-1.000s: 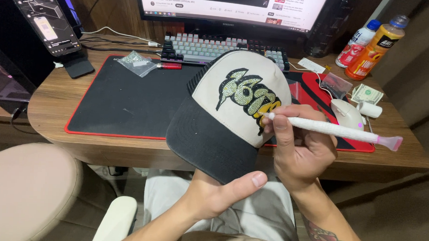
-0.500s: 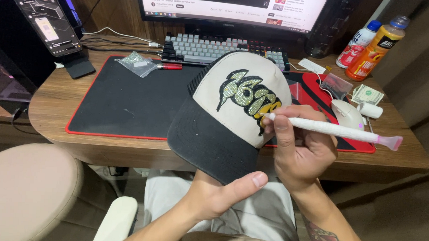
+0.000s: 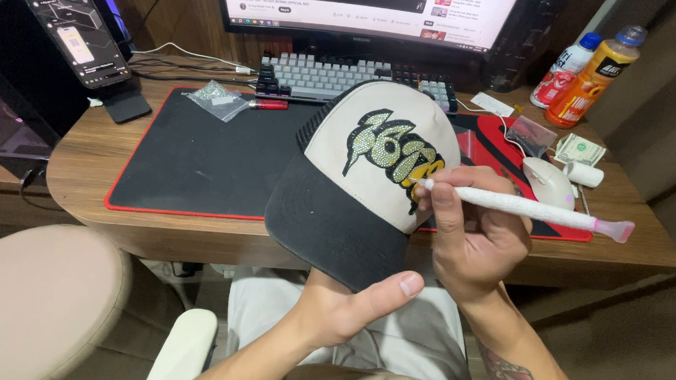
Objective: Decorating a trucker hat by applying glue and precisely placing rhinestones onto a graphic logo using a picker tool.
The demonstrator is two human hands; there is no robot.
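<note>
a cap (image 3: pixel 353 190) of cream fabric with a black curved brim and black mesh at the back is held up in front of the desk (image 3: pixel 91 166), above the person's lap. the cap is propped from below by the left hand (image 3: pixel 341 310); its thumb is laid along the underside of the brim, while the other fingers are hidden beneath the cap, so their grip cannot be told. a lettered design (image 3: pixel 392 151) in glittering silver and yellow stones with black outlines is set on the cap's front panel. a slim white pen-shaped tool (image 3: pixel 525 208) with a textured wrap and a pink flared end is clamped between the thumb and fingers of the right hand (image 3: pixel 471 239), and its tip is touched to the right edge of the design on the cap.

behind the cap, a black mat (image 3: pixel 197 155) with a red border is spread flat on the wooden desk. beyond the cap, a grey and black keyboard (image 3: pixel 319 73) is seen under a monitor (image 3: pixel 367 11). to the left of the cap, a small clear plastic bag (image 3: pixel 217 100) is laid on the mat, and a phone (image 3: pixel 74 31) is propped on a dark stand. to the right of the cap, a white mouse (image 3: pixel 548 182), an orange bottle (image 3: pixel 597 75) and a white bottle (image 3: pixel 563 67) are set.
</note>
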